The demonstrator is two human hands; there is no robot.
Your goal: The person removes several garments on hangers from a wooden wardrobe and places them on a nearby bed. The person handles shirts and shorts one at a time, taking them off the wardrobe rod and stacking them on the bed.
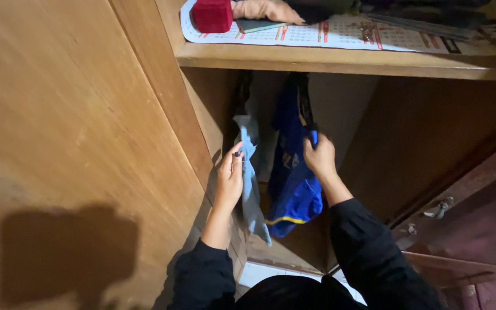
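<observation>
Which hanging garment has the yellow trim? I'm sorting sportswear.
The bright blue garment in the right hand has it, along its lower edge; the pale grey-blue cloth in the left hand is plain.

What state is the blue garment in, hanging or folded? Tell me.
Hanging. The blue garment droops full length below the shelf inside the wardrobe, its yellow-trimmed hem loose at the bottom; the right hand grips its edge.

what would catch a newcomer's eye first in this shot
A bright blue garment with yellow trim hangs in the middle of the wooden cupboard, gripped by the right hand. Beside it the left hand pinches a pale blue-grey cloth. A red box sits on the shelf above.
</observation>
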